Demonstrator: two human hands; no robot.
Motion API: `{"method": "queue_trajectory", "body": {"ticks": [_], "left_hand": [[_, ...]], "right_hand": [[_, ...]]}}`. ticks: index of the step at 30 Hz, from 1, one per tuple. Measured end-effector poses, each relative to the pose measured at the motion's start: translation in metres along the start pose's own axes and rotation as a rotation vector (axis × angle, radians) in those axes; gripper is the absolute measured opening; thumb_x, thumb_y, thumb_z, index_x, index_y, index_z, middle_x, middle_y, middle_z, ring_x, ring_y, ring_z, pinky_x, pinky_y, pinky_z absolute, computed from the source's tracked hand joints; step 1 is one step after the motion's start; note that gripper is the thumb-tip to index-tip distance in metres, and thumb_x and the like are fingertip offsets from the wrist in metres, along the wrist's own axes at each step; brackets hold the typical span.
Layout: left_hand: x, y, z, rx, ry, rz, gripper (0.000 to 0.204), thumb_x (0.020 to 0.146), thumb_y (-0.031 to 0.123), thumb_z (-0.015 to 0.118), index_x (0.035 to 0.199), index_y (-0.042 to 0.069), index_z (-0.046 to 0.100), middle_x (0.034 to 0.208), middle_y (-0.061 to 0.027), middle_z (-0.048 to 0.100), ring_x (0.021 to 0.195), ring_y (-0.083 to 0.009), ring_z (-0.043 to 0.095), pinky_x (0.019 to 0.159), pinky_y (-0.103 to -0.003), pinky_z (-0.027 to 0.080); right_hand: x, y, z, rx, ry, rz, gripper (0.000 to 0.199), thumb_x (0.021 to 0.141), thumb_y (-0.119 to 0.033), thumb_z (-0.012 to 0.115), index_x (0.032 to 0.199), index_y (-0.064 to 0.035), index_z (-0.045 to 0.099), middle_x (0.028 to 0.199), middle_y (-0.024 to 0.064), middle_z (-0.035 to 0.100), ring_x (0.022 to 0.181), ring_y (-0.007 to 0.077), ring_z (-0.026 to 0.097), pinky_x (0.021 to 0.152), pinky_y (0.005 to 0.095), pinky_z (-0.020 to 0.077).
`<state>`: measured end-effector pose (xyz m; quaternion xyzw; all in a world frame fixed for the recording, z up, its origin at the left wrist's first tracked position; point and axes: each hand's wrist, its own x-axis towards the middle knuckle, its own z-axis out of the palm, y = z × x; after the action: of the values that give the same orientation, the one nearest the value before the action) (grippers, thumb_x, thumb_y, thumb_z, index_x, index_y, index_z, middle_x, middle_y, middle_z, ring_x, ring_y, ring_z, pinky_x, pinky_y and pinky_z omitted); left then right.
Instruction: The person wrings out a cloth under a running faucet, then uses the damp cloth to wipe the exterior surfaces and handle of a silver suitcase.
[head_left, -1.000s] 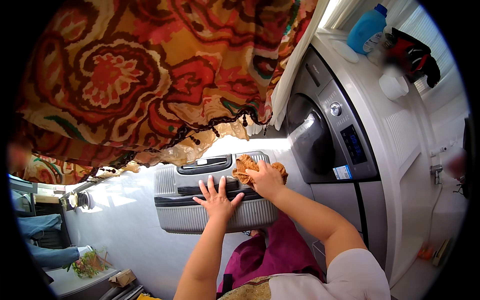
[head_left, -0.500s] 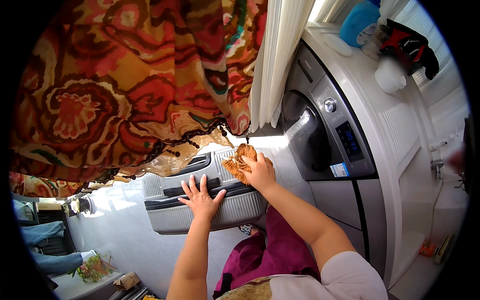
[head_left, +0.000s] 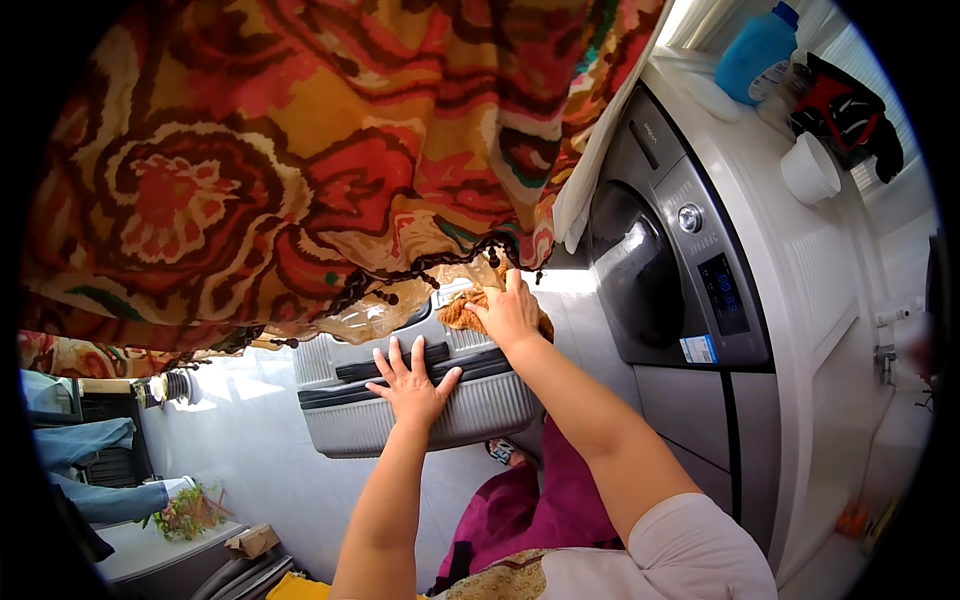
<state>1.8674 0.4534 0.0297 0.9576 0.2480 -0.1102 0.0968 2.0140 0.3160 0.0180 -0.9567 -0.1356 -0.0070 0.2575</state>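
A grey ribbed suitcase [head_left: 480, 408] with black trim stands on the floor in front of me. My left hand [head_left: 412, 382] lies on it with the fingers spread, next to its black side handle [head_left: 362, 370]. With my right hand [head_left: 508, 312] I hold an orange-brown cloth [head_left: 462, 312] against the suitcase's far right part. Some of the cloth is hidden under my fingers. The patterned curtain [head_left: 330, 180] hangs over the far side of the suitcase, and its beaded fringe reaches close to my right hand.
A grey washing machine [head_left: 640, 270] stands at the right under a white counter [head_left: 760, 190]. On that counter are a blue bottle [head_left: 752, 62], black-and-red gloves [head_left: 845, 110] and a white cup [head_left: 810, 168]. Jeans [head_left: 85, 440] and a plant [head_left: 188, 515] are at the lower left.
My right hand has slid the cloth slightly farther away over the suitcase, close under the fringe. My left hand stays spread by the handle. The curtain now covers more of the view.
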Motion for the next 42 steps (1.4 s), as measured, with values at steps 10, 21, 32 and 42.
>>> {"method": "queue_trajectory", "body": {"ticks": [10,21,32,42], "left_hand": [[-0.006,-0.007,0.004,0.002,0.013,-0.001,0.089,0.075,0.069,0.065,0.146,0.025,0.034,0.157,-0.0116,0.011,0.146,-0.0406,-0.003,0.102,-0.079,0.008],[-0.008,-0.011,0.003,-0.012,0.008,-0.030,0.091,0.073,0.069,0.066,0.146,0.026,0.033,0.157,-0.0099,0.012,0.146,-0.0387,-0.002,0.102,-0.079,0.009],[-0.008,-0.013,0.010,-0.013,0.037,-0.008,0.090,0.072,0.064,0.070,0.145,0.025,0.035,0.157,-0.0104,0.013,0.146,-0.0389,-0.002,0.102,-0.079,0.008],[-0.009,-0.017,0.009,0.034,-0.002,-0.004,0.091,0.073,0.067,0.067,0.146,0.025,0.032,0.157,-0.0123,0.010,0.145,-0.0411,-0.003,0.102,-0.078,0.009]], "right_hand": [[-0.006,-0.010,0.018,-0.120,0.052,-0.492,0.016,0.085,-0.018,0.058,0.097,-0.0145,0.068,0.098,0.0116,0.054,0.087,0.0283,0.059,0.065,0.0384,0.0507],[-0.030,0.028,-0.020,-0.035,-0.161,-0.422,0.023,0.079,-0.021,0.068,0.101,-0.0144,0.065,0.100,0.0117,0.054,0.091,0.0305,0.061,0.071,0.0421,0.0540],[-0.060,-0.004,-0.014,-0.004,-0.016,-0.434,0.064,0.076,-0.040,0.075,0.131,-0.0137,0.056,0.109,0.0124,0.057,0.095,0.0315,0.056,0.081,0.0424,0.0480],[-0.021,0.038,0.012,0.382,0.132,0.265,0.036,0.079,-0.034,0.075,0.103,-0.0083,0.067,0.114,0.0182,0.050,0.088,0.0384,0.062,0.076,0.0460,0.0524]]}}
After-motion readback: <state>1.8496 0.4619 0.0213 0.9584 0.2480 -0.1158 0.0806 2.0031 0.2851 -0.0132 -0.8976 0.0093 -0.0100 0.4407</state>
